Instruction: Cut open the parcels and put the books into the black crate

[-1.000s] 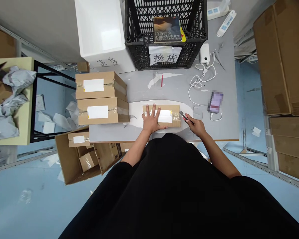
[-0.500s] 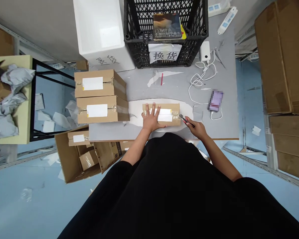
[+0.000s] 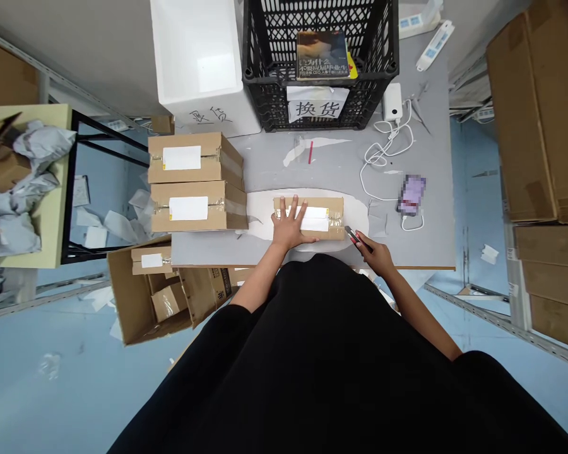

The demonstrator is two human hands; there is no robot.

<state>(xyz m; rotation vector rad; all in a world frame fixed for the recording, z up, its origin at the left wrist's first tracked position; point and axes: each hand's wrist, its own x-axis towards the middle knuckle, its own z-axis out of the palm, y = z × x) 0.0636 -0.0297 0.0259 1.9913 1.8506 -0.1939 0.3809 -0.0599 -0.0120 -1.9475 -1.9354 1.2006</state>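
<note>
A small brown cardboard box (image 3: 336, 208) with white labels and clear tape lies near the front edge of the grey table (image 3: 227, 251), on a pale worn patch. My left hand (image 3: 289, 228) rests flat on its left part, fingers spread. Just right of the box, my right hand (image 3: 375, 253) is closed round a dark utility knife (image 3: 355, 237). The knife's tip is beside the box's right end; whether it touches cannot be made out. To the left are two stacked labelled boxes (image 3: 188, 207).
Behind stand a white bin (image 3: 208, 116) and a black crate (image 3: 265, 107) holding books. At right lie a phone (image 3: 411, 195), a white cable (image 3: 372, 183), scissors (image 3: 421, 113) and a power strip (image 3: 434, 45). An open carton (image 3: 123, 296) sits below left.
The knife and my right hand have shifted slightly right and down, a little away from the box's end. My left hand keeps its place on the box. The whole view has shifted slightly.
</note>
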